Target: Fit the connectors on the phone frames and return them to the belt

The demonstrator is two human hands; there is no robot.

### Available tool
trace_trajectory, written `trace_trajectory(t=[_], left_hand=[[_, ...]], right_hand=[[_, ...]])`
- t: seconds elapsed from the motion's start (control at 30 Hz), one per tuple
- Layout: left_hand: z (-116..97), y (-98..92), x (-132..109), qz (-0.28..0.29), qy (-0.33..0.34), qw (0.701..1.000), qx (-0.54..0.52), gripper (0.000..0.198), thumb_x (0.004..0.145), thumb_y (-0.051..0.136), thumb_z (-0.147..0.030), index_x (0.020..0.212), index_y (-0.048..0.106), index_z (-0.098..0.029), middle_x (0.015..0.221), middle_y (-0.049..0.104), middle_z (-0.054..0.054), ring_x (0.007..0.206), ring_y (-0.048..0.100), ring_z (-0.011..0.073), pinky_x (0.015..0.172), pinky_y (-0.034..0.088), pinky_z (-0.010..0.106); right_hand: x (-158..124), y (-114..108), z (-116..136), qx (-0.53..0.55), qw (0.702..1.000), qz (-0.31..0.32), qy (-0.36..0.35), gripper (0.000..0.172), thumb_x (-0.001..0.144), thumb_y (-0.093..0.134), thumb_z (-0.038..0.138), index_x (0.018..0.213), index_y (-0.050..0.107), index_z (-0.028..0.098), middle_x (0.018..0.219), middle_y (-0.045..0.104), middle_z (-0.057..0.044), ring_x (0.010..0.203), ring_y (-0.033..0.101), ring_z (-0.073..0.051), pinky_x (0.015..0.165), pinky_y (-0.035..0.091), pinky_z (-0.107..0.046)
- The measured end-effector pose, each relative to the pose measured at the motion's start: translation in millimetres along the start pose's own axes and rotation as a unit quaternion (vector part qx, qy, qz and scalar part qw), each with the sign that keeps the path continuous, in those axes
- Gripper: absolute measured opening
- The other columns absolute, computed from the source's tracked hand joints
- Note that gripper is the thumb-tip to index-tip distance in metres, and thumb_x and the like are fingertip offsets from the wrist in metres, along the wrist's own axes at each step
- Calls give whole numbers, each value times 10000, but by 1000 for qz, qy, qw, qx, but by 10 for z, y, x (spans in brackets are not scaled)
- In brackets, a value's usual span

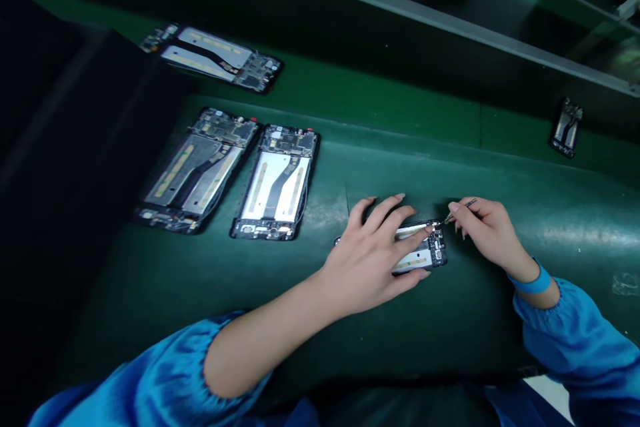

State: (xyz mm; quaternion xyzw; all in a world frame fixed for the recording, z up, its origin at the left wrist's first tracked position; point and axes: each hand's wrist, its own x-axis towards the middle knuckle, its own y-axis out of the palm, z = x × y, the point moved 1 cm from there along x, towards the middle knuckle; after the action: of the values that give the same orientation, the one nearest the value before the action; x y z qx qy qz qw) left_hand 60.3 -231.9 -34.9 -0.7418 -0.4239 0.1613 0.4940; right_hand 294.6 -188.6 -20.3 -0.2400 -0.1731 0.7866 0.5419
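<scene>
A smartphone with its back off (415,260) lies flat on the green work surface, its bare circuit end to the right. My left hand (373,257) spreads over it, covering much of its left part. The index finger reaches onto the phone near the circuit end, and the thumb rests by its near edge. Pinched in my right hand (487,230) is a thin metal tool that looks like tweezers (457,212). Its tip points down at the phone's upper right corner, close to my left index fingertip; whether it touches cannot be made out.
Two opened phones, one (193,170) beside another (275,180), lie to the left. Behind them a third opened phone (215,59) is on the raised ledge, and a smaller-looking one (567,128) is far right. A dark bulky shape (65,147) fills the left side.
</scene>
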Motion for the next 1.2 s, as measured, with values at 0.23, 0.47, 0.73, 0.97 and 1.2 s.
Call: trace_trajectory(t=[0.23,0.47,0.73,0.97,1.2], left_hand=[[-24,26,-14,9,46,999,22,500,955,600,-527,1360,644,-238,1369,591,154,1380,438,396,1126,306,636],[-52,69,-22,-7,70,997,25,467,954,606,-526,1329,663,-254,1389,590,141,1375,446,385,1115,321,610],[107,-194,0,-17,24,1000,-1,348,988,565,-444,1211,718,-226,1251,677,121,1183,597,322,1010,412,518],[576,-596,-77,132,-132,966,-180,211,944,570,-226,907,778,-214,899,729,13,747,669,147,686,491,265],[554,-453,-38,120,-119,951,-260,197,930,592,-193,887,784,-183,870,718,37,757,679,150,696,530,256]], right_hand=[[100,-51,158,-15,939,253,233,392,960,596,321,600,616,168,456,541,24,362,457,-87,379,323,-183],[161,-15,227,-23,930,262,255,359,941,558,177,586,606,161,473,608,7,336,495,-82,353,364,-156],[175,9,199,-33,934,257,247,334,894,545,147,569,623,155,519,655,-19,356,532,-83,370,400,-151],[209,-2,156,-25,919,288,269,347,913,557,176,586,667,134,635,724,-91,412,615,-112,323,374,-142],[212,21,112,-19,913,297,279,366,930,529,162,598,678,128,685,744,-111,482,672,-133,348,427,-138]])
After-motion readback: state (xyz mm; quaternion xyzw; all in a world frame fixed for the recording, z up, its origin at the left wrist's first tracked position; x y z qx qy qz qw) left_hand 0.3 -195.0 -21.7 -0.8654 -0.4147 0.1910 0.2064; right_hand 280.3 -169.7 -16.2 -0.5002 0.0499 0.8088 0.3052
